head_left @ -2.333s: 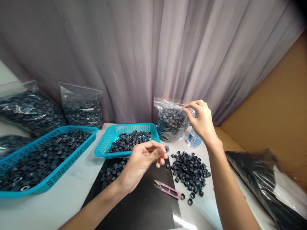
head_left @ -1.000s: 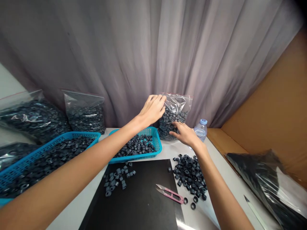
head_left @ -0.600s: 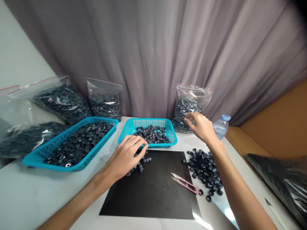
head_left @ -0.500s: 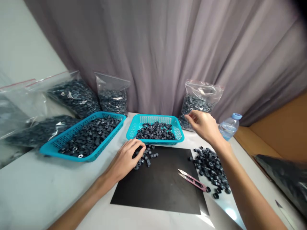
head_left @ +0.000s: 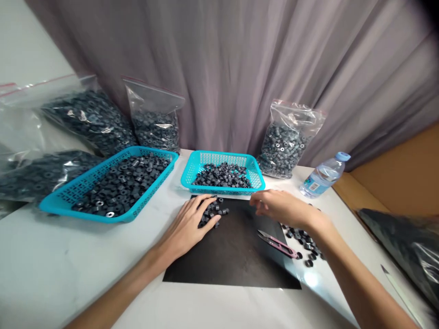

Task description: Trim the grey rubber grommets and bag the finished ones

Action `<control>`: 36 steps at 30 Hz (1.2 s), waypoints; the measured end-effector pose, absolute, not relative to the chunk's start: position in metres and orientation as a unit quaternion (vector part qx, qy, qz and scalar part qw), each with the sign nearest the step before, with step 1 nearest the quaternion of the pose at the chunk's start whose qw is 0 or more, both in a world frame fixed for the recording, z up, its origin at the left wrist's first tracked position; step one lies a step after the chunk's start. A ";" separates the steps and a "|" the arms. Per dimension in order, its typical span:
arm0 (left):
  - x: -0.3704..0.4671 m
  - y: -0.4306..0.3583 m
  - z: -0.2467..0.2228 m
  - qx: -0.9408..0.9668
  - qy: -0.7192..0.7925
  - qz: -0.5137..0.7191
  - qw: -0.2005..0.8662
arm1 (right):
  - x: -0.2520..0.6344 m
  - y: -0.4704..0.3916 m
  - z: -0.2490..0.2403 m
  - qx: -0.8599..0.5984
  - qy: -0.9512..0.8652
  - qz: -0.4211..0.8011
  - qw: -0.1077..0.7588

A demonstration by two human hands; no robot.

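Note:
My left hand [head_left: 188,224] lies with fingers spread around the left side of a small pile of dark grey ring-shaped beads [head_left: 214,209] on a black sheet [head_left: 233,256]. Its thumb points right along the pile's near side. My right hand [head_left: 274,205] hovers over the sheet's right part, fingers loosely bent and slightly apart, pointing left toward those beads; I see nothing in them. Below it lies a pair of pink-handled thread snips [head_left: 279,244], blades to the left. A larger heap of beads [head_left: 305,240] is partly hidden behind my right hand and forearm.
Behind the sheet stands a turquoise basket [head_left: 222,188] of beads, with a larger turquoise basket [head_left: 137,214] of them at left. Bead-filled zip bags [head_left: 154,123] stand at the back left, another bag [head_left: 284,141] at the back right. A water bottle [head_left: 324,176] leans at right.
My right hand has come down and left from near the back-right bag to above the sheet. My left hand's fingers have spread wider around the small pile. The camera view has shifted slightly.

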State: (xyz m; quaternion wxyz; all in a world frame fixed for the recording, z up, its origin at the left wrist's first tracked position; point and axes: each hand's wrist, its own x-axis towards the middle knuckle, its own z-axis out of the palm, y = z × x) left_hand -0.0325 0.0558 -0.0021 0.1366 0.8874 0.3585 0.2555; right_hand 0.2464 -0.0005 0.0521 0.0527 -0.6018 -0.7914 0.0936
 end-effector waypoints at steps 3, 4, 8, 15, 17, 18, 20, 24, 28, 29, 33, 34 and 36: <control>-0.027 0.057 -0.005 0.900 0.342 0.244 0.113 | 0.271 -0.005 0.057 -0.637 -0.766 0.087 0.029; -0.026 0.057 -0.007 0.903 0.341 0.238 0.106 | 0.274 -0.004 0.056 -0.640 -0.763 0.088 0.024; -0.021 0.060 -0.016 0.908 0.344 0.219 0.096 | 0.266 -0.001 0.047 -0.628 -0.772 0.096 0.019; -0.018 0.065 -0.019 0.910 0.323 0.230 0.119 | 0.228 0.008 0.030 -0.570 -0.812 0.117 0.047; -0.020 0.064 -0.016 0.913 0.313 0.230 0.126 | 0.212 0.010 0.025 -0.548 -0.824 0.124 0.066; -0.021 0.063 -0.015 0.914 0.308 0.230 0.129 | 0.205 0.011 0.023 -0.541 -0.828 0.125 0.077; -0.023 0.060 -0.012 0.916 0.299 0.230 0.135 | 0.193 0.013 0.018 -0.533 -0.831 0.124 0.099; -0.025 0.055 -0.009 0.919 0.289 0.230 0.140 | 0.185 0.016 0.012 -0.519 -0.832 0.132 0.141; -0.024 0.055 -0.010 0.918 0.287 0.238 0.133 | 0.191 0.016 0.013 -0.501 -0.832 0.155 0.178; -0.024 0.056 -0.010 0.918 0.286 0.242 0.128 | 0.193 0.014 0.014 -0.499 -0.831 0.161 0.187; -0.022 0.052 -0.004 0.916 0.274 0.269 0.119 | 0.197 -0.003 0.019 -0.496 -0.809 0.196 0.247; -0.022 0.050 -0.002 0.914 0.269 0.275 0.129 | 0.196 -0.009 0.018 -0.495 -0.793 0.220 0.280; -0.021 0.043 0.004 0.908 0.255 0.277 0.181 | 0.192 -0.022 0.013 -0.488 -0.746 0.285 0.353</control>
